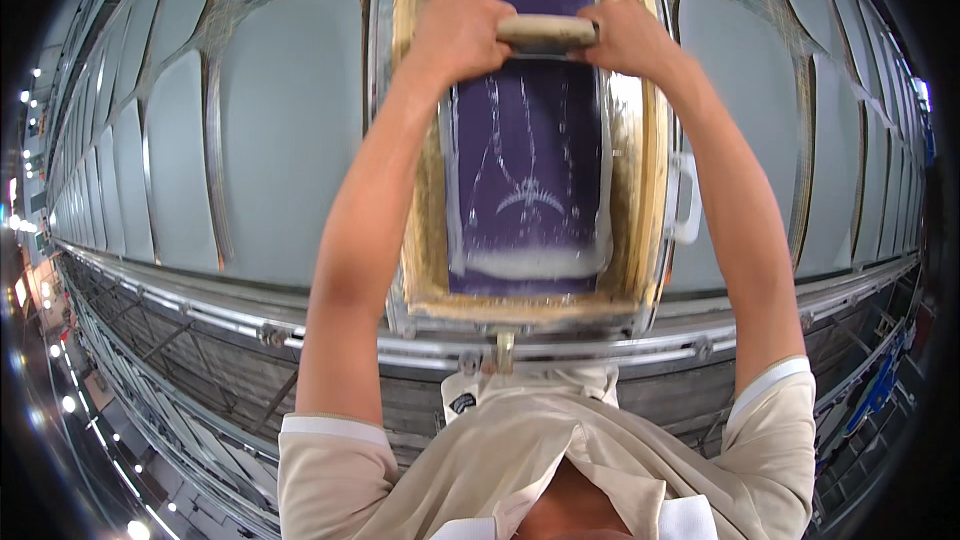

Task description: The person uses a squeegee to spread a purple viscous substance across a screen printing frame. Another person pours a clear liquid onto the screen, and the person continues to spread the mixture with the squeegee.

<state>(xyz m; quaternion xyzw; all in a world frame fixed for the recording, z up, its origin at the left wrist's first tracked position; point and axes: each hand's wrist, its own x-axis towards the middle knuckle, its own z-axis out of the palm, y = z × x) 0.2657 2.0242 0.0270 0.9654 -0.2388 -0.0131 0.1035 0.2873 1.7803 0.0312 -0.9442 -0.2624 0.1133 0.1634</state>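
Grey panels (290,140): flanking the frame (422,190).
Rail (640,351): between frame and shirt (520,455).
Squeegee (546,32): over the purple screen (545,130), between left hand (462,32) and right hand (632,37).
Fingers (488,55): I have them clamped on its ends.

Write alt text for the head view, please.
A person's left hand and right hand grip a pale, rounded bar over a purple rectangular screen streaked with white, inside a yellow-bordered frame; grey panels lie on both sides.
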